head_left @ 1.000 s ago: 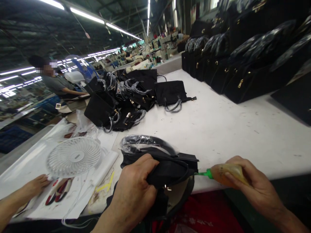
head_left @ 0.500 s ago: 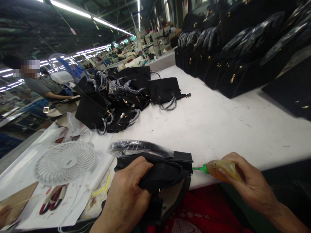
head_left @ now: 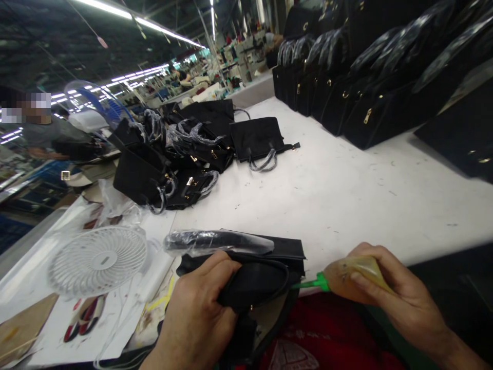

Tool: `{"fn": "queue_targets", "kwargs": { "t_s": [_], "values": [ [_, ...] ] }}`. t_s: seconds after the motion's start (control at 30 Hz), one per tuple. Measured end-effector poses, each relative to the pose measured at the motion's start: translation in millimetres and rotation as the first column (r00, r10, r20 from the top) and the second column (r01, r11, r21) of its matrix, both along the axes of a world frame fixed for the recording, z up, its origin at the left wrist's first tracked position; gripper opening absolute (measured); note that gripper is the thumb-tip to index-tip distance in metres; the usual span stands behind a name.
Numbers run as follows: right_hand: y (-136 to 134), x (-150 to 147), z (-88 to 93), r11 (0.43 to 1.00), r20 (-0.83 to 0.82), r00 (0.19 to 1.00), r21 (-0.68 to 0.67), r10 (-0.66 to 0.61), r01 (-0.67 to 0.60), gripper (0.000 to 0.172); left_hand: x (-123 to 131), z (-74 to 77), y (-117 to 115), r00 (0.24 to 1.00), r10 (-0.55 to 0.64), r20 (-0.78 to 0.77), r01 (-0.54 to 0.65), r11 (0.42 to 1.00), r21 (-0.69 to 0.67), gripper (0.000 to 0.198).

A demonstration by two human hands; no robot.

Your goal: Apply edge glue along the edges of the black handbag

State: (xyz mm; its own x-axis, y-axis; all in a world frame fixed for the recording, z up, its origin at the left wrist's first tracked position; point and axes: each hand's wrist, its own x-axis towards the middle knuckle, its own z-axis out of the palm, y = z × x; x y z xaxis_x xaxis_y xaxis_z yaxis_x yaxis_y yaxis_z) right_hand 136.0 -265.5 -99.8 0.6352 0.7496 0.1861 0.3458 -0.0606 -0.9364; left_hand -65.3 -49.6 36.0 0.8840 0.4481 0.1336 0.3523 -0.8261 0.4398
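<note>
My left hand (head_left: 204,303) grips a black handbag (head_left: 254,282) by the side of its opening, tilted at the table's front edge. Clear plastic wraps the bag's handle (head_left: 219,241), and some pale lining shows below the opening. In my right hand (head_left: 396,293) is a soft glue bottle (head_left: 350,277) with amber contents, held on its side. Its thin green nozzle (head_left: 308,283) points left, and the tip reaches the bag's right edge. Whether any glue comes out cannot be seen.
A white fan (head_left: 102,261) stands at left, near red-and-beige handled snips (head_left: 84,321) and a brown board (head_left: 26,329). Black handbags (head_left: 150,169) lie piled beyond. More bags (head_left: 370,113) stand in rows on the white table (head_left: 327,200). Another person (head_left: 57,133) is at far left.
The bottle has moved slightly left and down, bringing its nozzle from beside the bag to the bag's edge. The left hand keeps its grip. The view has shifted a little.
</note>
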Motion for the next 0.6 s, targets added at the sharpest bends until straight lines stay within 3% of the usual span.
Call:
{"fn": "queue_targets", "kwargs": {
  "t_s": [0.1, 0.27, 0.43, 0.6],
  "values": [
    [0.2, -2.2, 1.8, 0.991, 0.067, 0.99, -0.068, 0.121, -0.117, 0.009, -0.7, 0.7, -2.5, 1.0, -0.007, -0.006, 0.007, 0.999, 0.05, 0.032],
    [-3.3, -3.9, -3.1, 0.997, 0.104, 0.995, -0.07, -0.006, 0.013, 0.012, -0.6, 2.2, -6.2, 0.999, -0.036, -0.03, 0.04, 0.987, 0.156, 0.031],
    [-4.7, -2.5, -0.2, 0.99, 0.046, 0.997, -0.132, 0.063, -0.056, 0.015, 1.4, 2.8, -7.3, 0.999, -0.051, 0.009, 0.048, 0.976, 0.212, 0.034],
    [-5.2, 0.3, 1.8, 0.991, 0.039, 0.999, -0.131, -0.026, 0.031, 0.02, -0.3, 1.1, -5.0, 0.998, -0.069, 0.007, 0.065, 0.974, 0.218, 0.036]
  ]
}}
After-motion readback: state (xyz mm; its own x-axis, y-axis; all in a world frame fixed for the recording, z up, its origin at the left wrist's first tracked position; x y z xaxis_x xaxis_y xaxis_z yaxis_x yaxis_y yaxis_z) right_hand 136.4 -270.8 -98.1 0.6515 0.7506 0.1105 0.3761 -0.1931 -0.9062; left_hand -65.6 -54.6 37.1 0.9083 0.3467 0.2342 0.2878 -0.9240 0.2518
